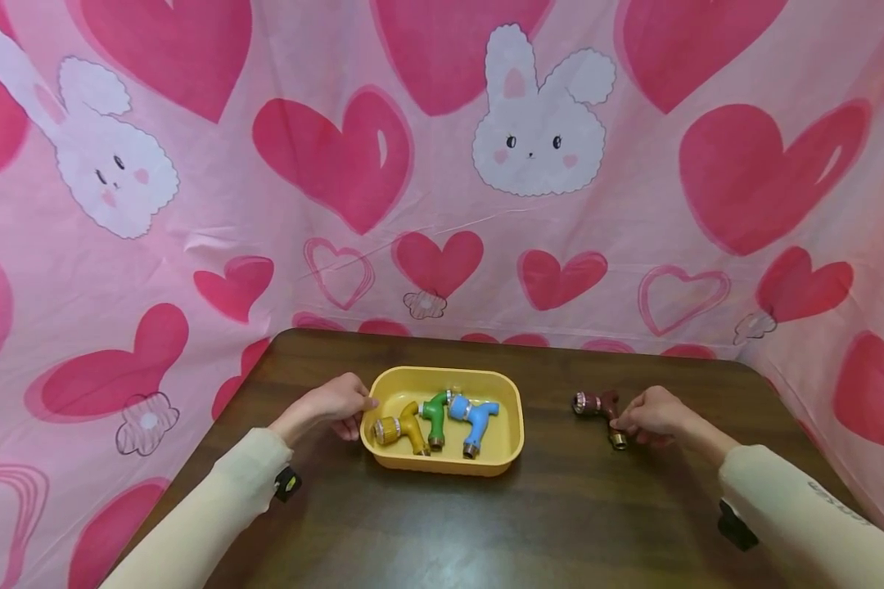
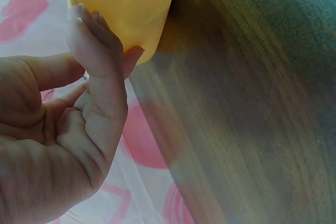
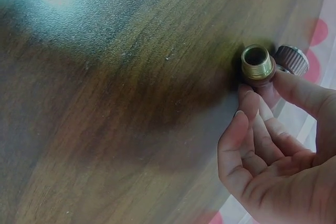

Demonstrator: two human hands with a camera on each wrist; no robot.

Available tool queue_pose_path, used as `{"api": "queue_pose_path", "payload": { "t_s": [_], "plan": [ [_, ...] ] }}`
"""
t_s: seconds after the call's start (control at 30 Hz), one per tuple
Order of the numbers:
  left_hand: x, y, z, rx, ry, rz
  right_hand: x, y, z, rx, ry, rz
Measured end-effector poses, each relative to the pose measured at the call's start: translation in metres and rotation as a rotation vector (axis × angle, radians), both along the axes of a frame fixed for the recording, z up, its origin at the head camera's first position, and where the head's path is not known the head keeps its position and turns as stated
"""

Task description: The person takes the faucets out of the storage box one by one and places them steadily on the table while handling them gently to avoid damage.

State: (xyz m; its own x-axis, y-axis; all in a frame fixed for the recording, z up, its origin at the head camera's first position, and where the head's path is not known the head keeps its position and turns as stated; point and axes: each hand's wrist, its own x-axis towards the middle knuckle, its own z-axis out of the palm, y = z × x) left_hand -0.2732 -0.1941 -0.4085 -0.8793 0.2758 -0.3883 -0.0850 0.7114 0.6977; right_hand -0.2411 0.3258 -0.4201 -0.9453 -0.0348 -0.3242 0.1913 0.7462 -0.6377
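Note:
A yellow plastic tray (image 1: 516, 409) stands on the table, and my left hand (image 1: 336, 401) grips its left end by the rim. Inside lie three small taps: a mustard-yellow tap (image 1: 411, 428), a green tap (image 1: 435, 413) and a blue tap (image 1: 479, 417). Out to the right, a dark red tap (image 1: 606, 402) is pinched between the thumb and fingers of my right hand (image 1: 654, 413), near its threaded end. The right wrist view shows the tap's hollow brass thread (image 3: 257, 66) facing the camera, with its ridged knob (image 3: 292, 60) behind.
The brown wooden table (image 1: 442, 523) has its back edge against a pink cloth (image 1: 457, 213) printed with hearts and rabbits, which also hangs at both sides. A stretch of tabletop separates the tray from the dark red tap.

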Motion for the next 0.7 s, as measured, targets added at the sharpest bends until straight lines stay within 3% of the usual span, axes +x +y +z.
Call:
{"api": "queue_pose_path", "payload": {
  "t_s": [0.47, 0.7],
  "plan": [
    [0.0045, 0.0025, 0.0006, -0.009, -0.002, 0.011, -0.0018, -0.0001, -0.0042, 0.019, -0.013, -0.021],
    [0.0023, 0.0017, -0.0001, -0.012, 0.011, 0.016, -0.0031, -0.0026, 0.001, 0.022, 0.011, -0.034]
  ]
}}
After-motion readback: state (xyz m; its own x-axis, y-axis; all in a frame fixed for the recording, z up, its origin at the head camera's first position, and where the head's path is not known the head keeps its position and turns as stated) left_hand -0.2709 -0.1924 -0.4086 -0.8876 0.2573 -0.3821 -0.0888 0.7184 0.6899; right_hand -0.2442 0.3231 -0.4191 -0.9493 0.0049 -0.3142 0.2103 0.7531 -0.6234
